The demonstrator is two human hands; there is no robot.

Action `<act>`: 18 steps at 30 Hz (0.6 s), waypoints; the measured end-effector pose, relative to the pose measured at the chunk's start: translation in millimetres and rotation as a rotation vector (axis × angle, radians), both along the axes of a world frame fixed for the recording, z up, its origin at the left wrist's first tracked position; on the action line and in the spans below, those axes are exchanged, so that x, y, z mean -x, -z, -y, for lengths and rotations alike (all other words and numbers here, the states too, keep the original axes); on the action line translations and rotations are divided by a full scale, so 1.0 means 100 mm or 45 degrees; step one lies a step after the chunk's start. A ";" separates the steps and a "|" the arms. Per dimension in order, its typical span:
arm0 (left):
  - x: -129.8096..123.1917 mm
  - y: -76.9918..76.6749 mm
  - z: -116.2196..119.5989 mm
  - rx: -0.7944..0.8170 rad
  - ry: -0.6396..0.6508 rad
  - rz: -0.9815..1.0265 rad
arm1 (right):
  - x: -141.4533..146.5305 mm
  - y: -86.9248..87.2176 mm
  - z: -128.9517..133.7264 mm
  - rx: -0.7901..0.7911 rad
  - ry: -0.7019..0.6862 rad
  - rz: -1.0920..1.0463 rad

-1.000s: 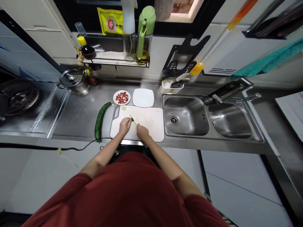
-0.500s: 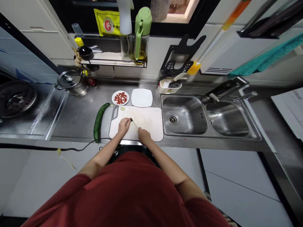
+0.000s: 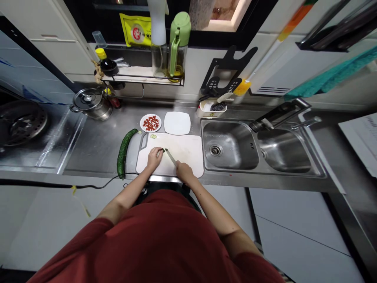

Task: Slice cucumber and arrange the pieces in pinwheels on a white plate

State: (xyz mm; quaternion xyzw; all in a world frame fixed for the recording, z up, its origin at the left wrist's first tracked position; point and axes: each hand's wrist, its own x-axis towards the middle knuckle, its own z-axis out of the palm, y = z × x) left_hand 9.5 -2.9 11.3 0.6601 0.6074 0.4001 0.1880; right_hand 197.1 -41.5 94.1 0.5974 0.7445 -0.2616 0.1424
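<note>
On the white cutting board (image 3: 188,151), my left hand (image 3: 154,158) is closed at a small dark green piece (image 3: 163,150), its fingertips on it. My right hand (image 3: 184,172) is wrapped round the handle of a knife (image 3: 171,157), whose blade points up and left, its tip close to the green piece. A few pale green slices (image 3: 153,136) lie at the board's upper left. Left of the board is a long dark green cucumber (image 3: 125,151). Behind the board stand a plate of red pieces (image 3: 150,123) and a white square plate (image 3: 177,123).
A double sink (image 3: 232,144) is right of the board. A lidded pot (image 3: 92,104) stands at the back left, near a stove (image 3: 22,122). A holder with utensils (image 3: 211,109) is behind the sink's left edge. A black cable (image 3: 101,186) crosses the counter's front edge.
My right hand and the knife have moved slightly right, and the blade now shows more of its flat side. My left hand has stayed nearly in place. The view has shifted slightly.
</note>
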 end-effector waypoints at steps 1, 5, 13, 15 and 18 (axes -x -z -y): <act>0.00 0.00 0.00 0.004 -0.005 0.002 | -0.02 -0.02 -0.01 -0.031 0.000 0.013; 0.00 -0.03 0.00 0.032 -0.037 0.052 | -0.09 -0.10 -0.04 -0.242 0.029 0.101; 0.00 -0.25 -0.04 0.085 -0.370 0.399 | -0.22 -0.01 -0.06 -0.691 -0.004 0.152; 0.01 -0.32 -0.08 0.084 -0.363 0.433 | -0.25 0.05 -0.06 -0.782 0.009 0.126; 0.01 -0.44 -0.14 0.077 -0.178 0.313 | -0.28 0.12 -0.07 -0.913 0.012 0.081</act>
